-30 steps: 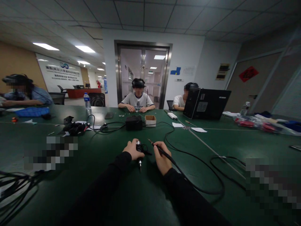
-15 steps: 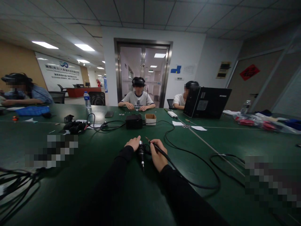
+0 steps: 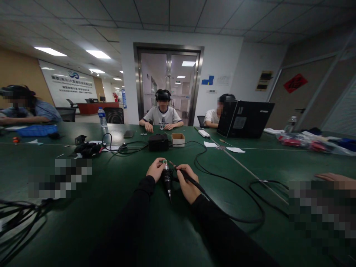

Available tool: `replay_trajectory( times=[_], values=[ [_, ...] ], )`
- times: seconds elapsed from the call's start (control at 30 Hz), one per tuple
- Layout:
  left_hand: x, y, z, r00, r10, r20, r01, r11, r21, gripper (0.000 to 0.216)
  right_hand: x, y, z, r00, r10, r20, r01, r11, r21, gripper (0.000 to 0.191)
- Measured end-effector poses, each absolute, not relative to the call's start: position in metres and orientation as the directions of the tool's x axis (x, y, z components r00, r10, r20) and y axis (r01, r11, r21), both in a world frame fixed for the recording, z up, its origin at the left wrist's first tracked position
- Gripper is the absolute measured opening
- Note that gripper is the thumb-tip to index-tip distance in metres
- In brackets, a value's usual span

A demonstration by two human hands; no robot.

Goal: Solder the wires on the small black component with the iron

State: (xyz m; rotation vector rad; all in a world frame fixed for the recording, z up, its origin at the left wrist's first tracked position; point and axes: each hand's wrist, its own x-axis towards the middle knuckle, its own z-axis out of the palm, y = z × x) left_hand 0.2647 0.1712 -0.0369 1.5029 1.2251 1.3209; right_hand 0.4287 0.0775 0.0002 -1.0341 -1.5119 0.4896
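Observation:
My left hand [image 3: 155, 170] is closed, its fingertips pinching a small green piece [image 3: 165, 162], probably a bit of circuit board. Just below that piece lies a black screwdriver-like tool [image 3: 167, 181] with a pointed metal tip towards me and a cord around it. In my right hand [image 3: 189, 184] is a soldering iron [image 3: 183, 174], held like a pen. Its thin coppery tip points up and left, close to the green piece; whether they touch I cannot tell. The iron's black cable loops away over the table on the right.
Beyond my hands stand a black box [image 3: 158, 143] and a small open carton [image 3: 178, 140] on the green table [image 3: 133, 222]. Cables [image 3: 22, 218] lie at the left. A computer case [image 3: 244, 119] stands at the back right. Another person's hand [image 3: 336, 180] rests at the right edge.
The green piece now shows at my left fingertips, which have shifted slightly. The iron's tip has moved a little left towards it. Another person's hand has appeared at the right.

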Motion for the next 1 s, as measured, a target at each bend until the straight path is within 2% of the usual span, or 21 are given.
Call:
replay_trajectory(
  times=[0.27, 0.5, 0.73, 1.0],
  values=[
    [0.2640, 0.1741, -0.0396, -0.015, 0.963, 0.269, 0.089, -0.267, 0.960, 0.027, 0.4273, 0.0804, -0.0044, -0.013, 0.820, 0.573, 0.339, 0.543, -0.769, 0.015],
    [0.2648, 0.1767, -0.0419, -0.026, 0.958, 0.286, 0.095, -0.283, 0.955, 0.027, 0.4270, 0.0782, -0.0020, -0.058, 0.816, 0.575, 0.371, 0.552, -0.747, 0.015],
    [0.2671, 0.1753, -0.0383, -0.018, 0.963, 0.268, 0.007, -0.268, 0.963, 0.029, 0.4278, 0.0782, -0.0030, -0.072, 0.803, 0.592, 0.412, 0.564, -0.715, 0.015],
    [0.2664, 0.1777, -0.0415, -0.036, 0.960, 0.277, 0.017, -0.277, 0.961, 0.026, 0.4276, 0.0770, -0.0017, -0.049, 0.811, 0.583, 0.403, 0.550, -0.731, 0.016]
  ],
)
